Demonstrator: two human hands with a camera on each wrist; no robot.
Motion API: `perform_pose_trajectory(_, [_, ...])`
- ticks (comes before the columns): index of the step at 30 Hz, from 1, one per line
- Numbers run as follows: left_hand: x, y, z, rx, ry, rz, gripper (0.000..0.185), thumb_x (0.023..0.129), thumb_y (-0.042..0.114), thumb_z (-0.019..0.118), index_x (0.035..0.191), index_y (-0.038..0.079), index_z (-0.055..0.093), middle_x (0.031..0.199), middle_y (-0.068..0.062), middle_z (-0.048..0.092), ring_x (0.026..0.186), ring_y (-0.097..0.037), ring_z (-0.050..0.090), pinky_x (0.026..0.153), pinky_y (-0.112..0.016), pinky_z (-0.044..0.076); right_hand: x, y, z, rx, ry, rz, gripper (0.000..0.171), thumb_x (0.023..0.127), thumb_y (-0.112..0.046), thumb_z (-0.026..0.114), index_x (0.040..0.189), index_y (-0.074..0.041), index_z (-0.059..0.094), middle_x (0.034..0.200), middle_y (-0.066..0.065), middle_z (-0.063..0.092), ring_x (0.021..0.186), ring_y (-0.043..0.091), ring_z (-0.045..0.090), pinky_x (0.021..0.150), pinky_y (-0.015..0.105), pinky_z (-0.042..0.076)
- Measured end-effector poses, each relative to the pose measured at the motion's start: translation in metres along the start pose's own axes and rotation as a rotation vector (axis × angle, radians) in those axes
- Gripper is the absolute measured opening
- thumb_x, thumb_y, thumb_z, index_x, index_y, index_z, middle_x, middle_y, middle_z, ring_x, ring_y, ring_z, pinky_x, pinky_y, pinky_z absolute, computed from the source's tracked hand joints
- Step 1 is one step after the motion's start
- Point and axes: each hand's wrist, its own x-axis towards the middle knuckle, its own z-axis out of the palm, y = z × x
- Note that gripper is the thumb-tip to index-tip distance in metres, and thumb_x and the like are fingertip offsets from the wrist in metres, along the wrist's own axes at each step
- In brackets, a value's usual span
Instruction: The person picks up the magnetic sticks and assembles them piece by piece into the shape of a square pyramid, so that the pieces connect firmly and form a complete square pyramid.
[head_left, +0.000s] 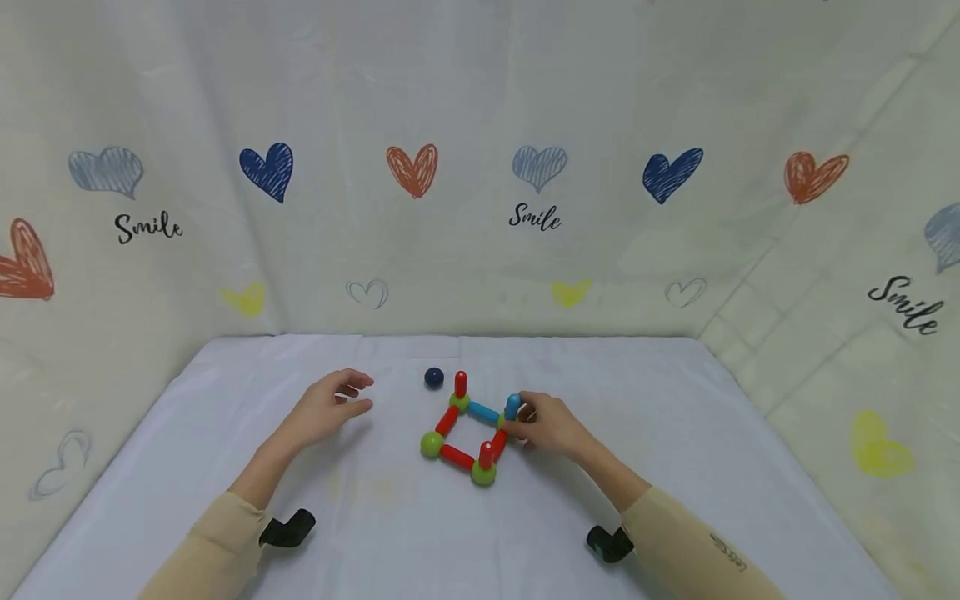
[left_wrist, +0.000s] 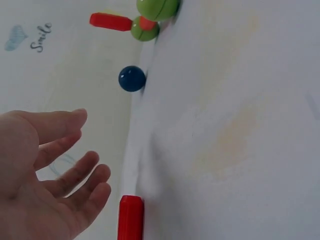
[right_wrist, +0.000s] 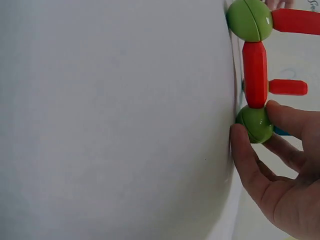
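Observation:
A square frame of green balls (head_left: 431, 444), red sticks (head_left: 457, 457) and one blue stick (head_left: 483, 412) lies on the table. Red sticks stand upright on the far ball (head_left: 460, 402) and the near ball (head_left: 483, 472). At the right corner my right hand (head_left: 551, 425) pinches a green ball (right_wrist: 255, 124) between thumb and fingers; an upright blue stick (head_left: 513, 406) rises there. My left hand (head_left: 330, 406) hovers left of the frame, fingers loosely bent, holding nothing. A dark blue ball (head_left: 434, 377) sits apart behind the frame.
One loose red stick (left_wrist: 131, 218) shows near the left hand in the left wrist view. White cloth (head_left: 390, 533) covers the table, and a cloth wall printed with hearts (head_left: 412, 171) rises behind. Black wrist devices (head_left: 288, 529) sit at both sleeves.

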Motion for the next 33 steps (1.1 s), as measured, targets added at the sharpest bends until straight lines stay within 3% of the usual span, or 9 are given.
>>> perform_pose_trajectory(3, [-0.001,-0.001,-0.006,0.045,-0.006,-0.02,0.033,0.096,0.011,0.072,0.125,-0.002,0.065,0.124,-0.021,0.065,0.116,-0.041,0.059,0.099,-0.054,0.047,-0.003,0.0,-0.002,-0.029,0.001,-0.018,0.026,0.092,-0.019,0.079,0.109,-0.007,0.063,0.094,0.005,0.063,0.078,0.018,0.064,0.067,0.031,0.059])
perform_pose_trajectory(10, [-0.006,-0.009,-0.021,0.142,-0.015,-0.084,0.031,0.095,0.013,0.072,0.123,0.0,0.069,0.126,-0.019,0.062,0.118,-0.042,0.056,0.078,-0.04,0.056,-0.001,-0.002,-0.006,-0.06,0.002,-0.085,0.028,0.09,-0.014,0.079,0.115,-0.004,0.07,0.101,0.001,0.068,0.1,0.025,0.063,0.083,0.04,0.056])
perform_pose_trajectory(13, [-0.009,-0.012,-0.027,0.177,-0.032,-0.11,0.03,0.092,0.013,0.075,0.12,0.002,0.072,0.127,-0.02,0.062,0.116,-0.041,0.057,0.08,-0.041,0.053,0.0,0.0,-0.008,-0.063,-0.015,-0.095,0.026,0.091,-0.011,0.077,0.116,-0.003,0.072,0.104,0.0,0.07,0.103,0.026,0.064,0.087,0.042,0.056])
perform_pose_trajectory(22, [-0.015,-0.017,-0.033,0.172,-0.118,-0.211,0.03,0.087,0.008,0.078,0.116,0.002,0.073,0.105,-0.014,0.066,0.096,-0.03,0.059,0.077,-0.038,0.051,-0.004,0.002,-0.008,-0.062,-0.02,-0.078,0.021,0.091,-0.013,0.079,0.109,-0.005,0.072,0.097,0.0,0.069,0.097,0.022,0.064,0.081,0.037,0.057])
perform_pose_trajectory(27, [-0.016,-0.017,-0.034,0.183,-0.157,-0.25,0.032,0.088,0.008,0.078,0.119,0.001,0.071,0.106,-0.011,0.066,0.096,-0.028,0.059,0.082,-0.042,0.053,-0.01,0.003,-0.008,-0.054,-0.024,-0.071,0.021,0.089,-0.015,0.081,0.105,-0.006,0.071,0.095,0.001,0.068,0.092,0.021,0.063,0.075,0.034,0.057])
perform_pose_trajectory(33, [-0.018,-0.018,-0.035,0.202,-0.163,-0.237,0.031,0.089,0.006,0.077,0.118,0.001,0.071,0.106,-0.011,0.066,0.096,-0.029,0.059,0.084,-0.046,0.053,-0.017,0.003,-0.003,-0.05,-0.04,-0.072,0.022,0.085,-0.02,0.086,0.095,-0.011,0.068,0.088,0.0,0.065,0.084,0.02,0.061,0.069,0.032,0.055])
